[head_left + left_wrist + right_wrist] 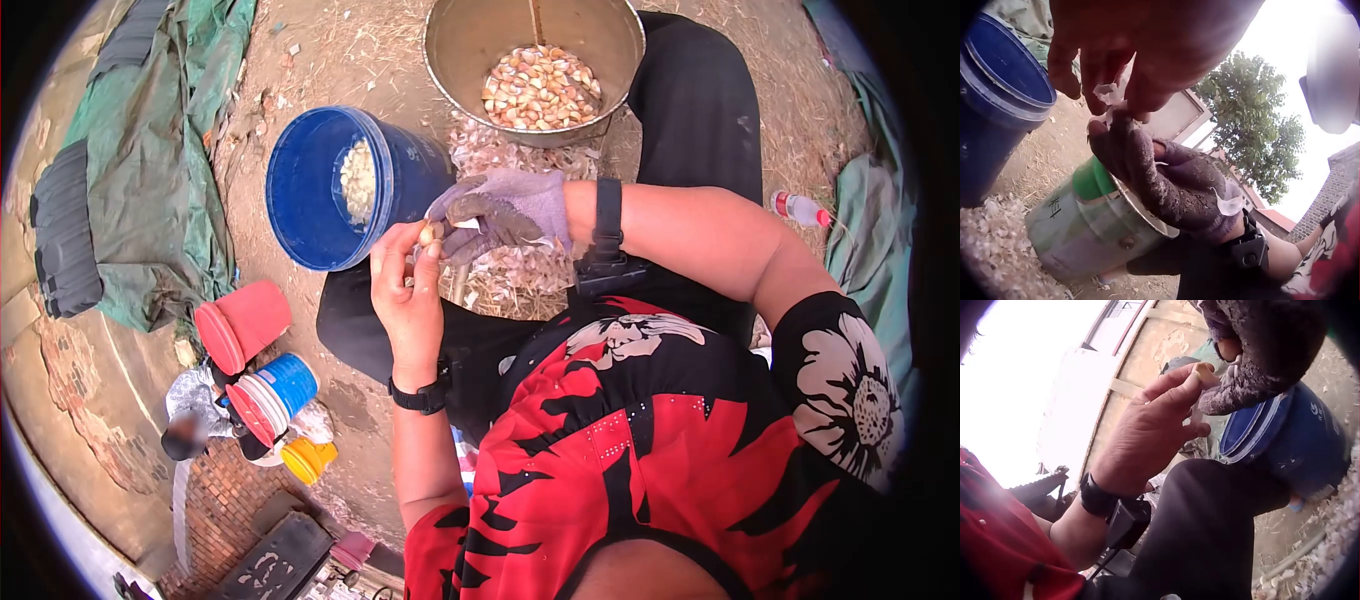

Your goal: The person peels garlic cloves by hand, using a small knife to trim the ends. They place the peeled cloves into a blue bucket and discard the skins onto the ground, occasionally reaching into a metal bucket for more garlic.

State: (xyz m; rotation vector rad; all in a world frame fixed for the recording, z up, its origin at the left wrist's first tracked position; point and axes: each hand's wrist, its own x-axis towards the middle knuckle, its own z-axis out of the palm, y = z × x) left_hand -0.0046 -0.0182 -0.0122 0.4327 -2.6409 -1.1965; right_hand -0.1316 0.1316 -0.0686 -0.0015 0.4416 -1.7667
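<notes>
The head view shows a seated person bringing both hands together just beside a blue bucket (415,170). The bare left hand (412,300) pinches a garlic clove (430,235) between thumb and fingertips. The right hand (510,210), in a soiled purple glove, has its fingers curled in against the same clove, clamped on it from the opposite side. Papery skin (1109,94) hangs at the meeting fingertips. Pale peeled cloves (358,182) lie inside the bucket; unpeeled cloves (540,90) lie in a wide pot (460,55). Loose skins (520,270) cover the ground between them. Well apart lie a bottle (802,209) with a red cap and, opposite, a red bucket (250,320).
</notes>
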